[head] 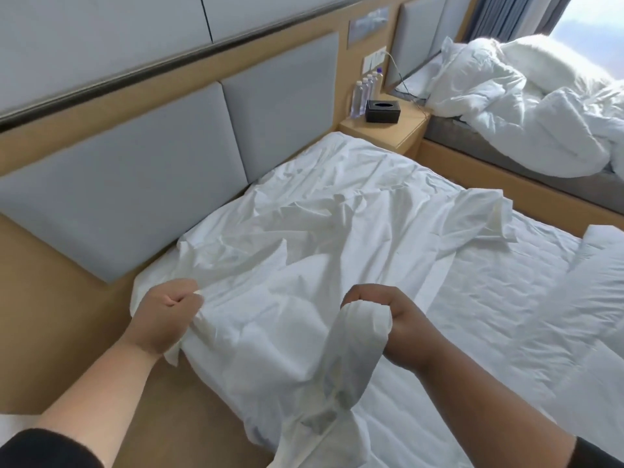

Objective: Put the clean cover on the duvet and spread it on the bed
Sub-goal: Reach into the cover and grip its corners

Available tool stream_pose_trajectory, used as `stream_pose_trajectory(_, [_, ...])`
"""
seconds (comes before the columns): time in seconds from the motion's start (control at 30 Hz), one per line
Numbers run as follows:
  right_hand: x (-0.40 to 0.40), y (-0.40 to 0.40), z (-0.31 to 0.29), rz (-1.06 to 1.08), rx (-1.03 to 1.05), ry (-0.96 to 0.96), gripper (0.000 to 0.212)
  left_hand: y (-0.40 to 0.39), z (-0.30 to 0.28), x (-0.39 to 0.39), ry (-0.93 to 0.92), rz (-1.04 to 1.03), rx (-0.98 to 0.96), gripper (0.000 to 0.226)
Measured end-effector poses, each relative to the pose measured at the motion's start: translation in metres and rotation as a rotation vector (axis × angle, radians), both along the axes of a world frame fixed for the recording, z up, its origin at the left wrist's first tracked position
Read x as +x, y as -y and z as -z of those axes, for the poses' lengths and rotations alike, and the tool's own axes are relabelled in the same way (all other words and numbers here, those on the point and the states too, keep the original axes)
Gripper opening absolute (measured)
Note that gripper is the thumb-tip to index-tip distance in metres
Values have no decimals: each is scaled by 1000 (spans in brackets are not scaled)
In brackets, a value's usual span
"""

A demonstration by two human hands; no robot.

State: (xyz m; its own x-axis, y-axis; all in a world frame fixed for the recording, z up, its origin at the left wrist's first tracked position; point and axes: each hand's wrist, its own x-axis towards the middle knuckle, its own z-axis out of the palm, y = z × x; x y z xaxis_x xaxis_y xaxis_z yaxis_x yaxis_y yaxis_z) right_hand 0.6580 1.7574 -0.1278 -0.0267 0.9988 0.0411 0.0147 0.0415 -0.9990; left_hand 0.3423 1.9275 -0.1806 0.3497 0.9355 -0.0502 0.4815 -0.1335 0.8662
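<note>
I see grey padded headboard panels (141, 184) on wood wall, wooden nightstand (381, 131) with black tissue box (382, 110) and water bottles (366, 87), bright window (594, 15), grey curtain (506, 15).

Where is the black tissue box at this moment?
In the head view, upper right: the black tissue box stands on the wooden nightstand between the beds, beside the water bottles.

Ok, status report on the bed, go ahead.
Both hands, left and right, gripping the cover. Cover rumpled across bed head end. Nothing in the way.
</note>
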Motion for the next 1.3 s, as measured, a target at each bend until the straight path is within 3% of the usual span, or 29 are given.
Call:
stream_pose_trajectory(0.03, [-5, -2, 2, -15, -5, 10, 30, 2, 11, -9, -148, 8, 9, 24])
stream_pose_trajectory(0.1, [-12, -4, 7, -27, -21, 17, 29, 15, 44, -35, -613, 45, -92, 12])
stream_pose_trajectory(0.17, [-17, -4, 10, -23, -49, 29, 26, 42, 90, -71, -1009, 212, -349, 62])
stream_pose_trajectory(0.27, [-29, -4, 16, -24, -100, 92, 21, 90, 135, -99, -1164, 353, -651, 73])
stream_pose_trajectory(0.4, [-51, -8, 21, -56, -161, 222, 10, 117, 153, -88, -1130, 350, -699, 53])
stream_pose_trajectory(0.57, [-72, -8, 22, -82, -156, 501, 29, 104, 116, -69, -865, 225, -555, 18])
stream_pose_trajectory(0.67, [-89, -6, 27, -107, -163, 819, 24, 100, 79, -54, -519, 152, -526, 29])
stream_pose_trajectory(0.77, [-110, 1, 38, -148, -279, 1056, 20, 114, 30, -37, -136, 297, -616, 40])
stream_pose_trajectory(0.83, [-124, 6, 38, -167, -315, 1134, 17, 133, 7, -29, -140, 455, -553, 60])
stream_pose_trajectory(0.9, [-137, 13, 33, -164, -339, 1126, 16, 153, 2, -23, -163, 506, -425, 63])
stream_pose_trajectory(1.07, [-160, 36, 23, -179, -352, 1156, 24, 179, 8, -11, -21, 256, -172, 25])
stream_pose_trajectory(1.17, [-167, 46, 28, -193, -339, 1229, 28, 182, 15, -9, -151, 264, -70, 10])
stream_pose_trajectory(1.3, [-164, 54, 42, -363, -397, 1239, 34, 180, 29, -13, -542, 333, 160, 22])
